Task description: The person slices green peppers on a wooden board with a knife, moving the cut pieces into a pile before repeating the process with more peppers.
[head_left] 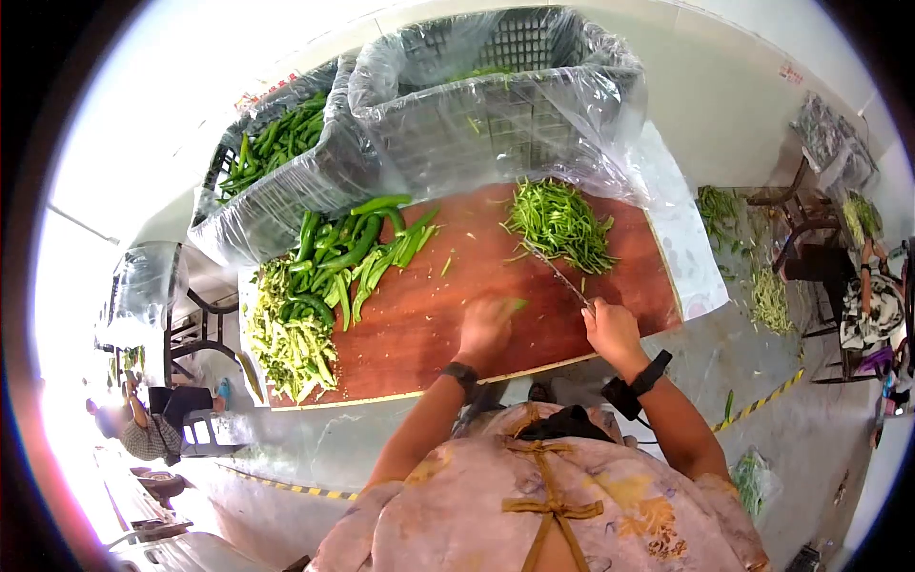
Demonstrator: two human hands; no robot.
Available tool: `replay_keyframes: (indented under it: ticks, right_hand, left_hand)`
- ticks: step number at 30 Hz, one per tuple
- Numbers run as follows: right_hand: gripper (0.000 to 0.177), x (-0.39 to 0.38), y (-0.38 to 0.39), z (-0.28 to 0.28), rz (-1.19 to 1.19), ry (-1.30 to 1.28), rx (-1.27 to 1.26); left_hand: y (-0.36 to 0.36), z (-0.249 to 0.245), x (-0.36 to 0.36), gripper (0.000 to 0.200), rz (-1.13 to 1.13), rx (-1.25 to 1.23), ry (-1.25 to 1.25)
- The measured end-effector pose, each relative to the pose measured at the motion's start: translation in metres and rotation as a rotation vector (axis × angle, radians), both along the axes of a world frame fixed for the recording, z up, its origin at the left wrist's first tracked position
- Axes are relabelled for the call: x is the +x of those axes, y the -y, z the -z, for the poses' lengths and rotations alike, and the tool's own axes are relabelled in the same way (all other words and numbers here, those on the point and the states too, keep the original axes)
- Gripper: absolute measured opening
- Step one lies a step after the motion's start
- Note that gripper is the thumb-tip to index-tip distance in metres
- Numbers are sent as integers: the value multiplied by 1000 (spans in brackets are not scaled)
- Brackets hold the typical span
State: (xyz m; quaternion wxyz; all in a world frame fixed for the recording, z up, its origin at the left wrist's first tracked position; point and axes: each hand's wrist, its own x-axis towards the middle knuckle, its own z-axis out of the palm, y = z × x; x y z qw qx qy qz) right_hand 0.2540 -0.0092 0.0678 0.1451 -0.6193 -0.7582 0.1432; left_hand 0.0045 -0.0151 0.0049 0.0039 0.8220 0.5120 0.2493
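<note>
My right hand (613,336) is closed round the handle of a knife (560,275), whose blade points up and left to a heap of thin green pepper strips (559,225) on the red-brown board (429,334). Over the board's front middle is my left hand (488,327), smeared by motion, with a small green piece (518,304) at its fingertips. Whole and halved green peppers (348,250) lie on the board's left part. Pale green seedy cores (303,355) are piled at the left edge.
Behind the board stand a plastic-lined crate (496,119) and another crate (334,167) holding green peppers (276,143). Other people (872,296) (152,429) sit at the far right and far left. Green scraps (770,300) lie on the floor at right.
</note>
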Motion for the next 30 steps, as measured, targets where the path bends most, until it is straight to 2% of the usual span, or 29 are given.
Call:
replay_keyframes:
  ticks: [2, 4, 8, 12, 14, 23, 30]
  right_hand:
    - [22, -6, 8, 1, 5, 21, -27]
    - [21, -17, 18, -4, -140, 57, -17]
    - [20, -31, 24, -2, -197, 139, -38]
    - [19, -32, 25, -7, -204, 173, -63]
    - [19, -32, 26, -8, -208, 184, -70]
    - [18, -38, 30, -6, -199, 145, -56]
    - [18, -60, 20, 13, -214, 182, -54]
  left_hand:
    - [-8, 8, 0, 30, 77, 15, 82]
    - [-11, 8, -1, 31, 104, 35, 114]
    - [-15, 14, -12, 32, 223, 18, 190]
    - [-10, 1, -19, 33, 239, -94, 151]
    - [-13, 1, -20, 33, 274, -25, 180]
    - [-19, 7, -19, 27, 285, 8, 266]
    - [-16, 14, -18, 32, 245, -45, 220]
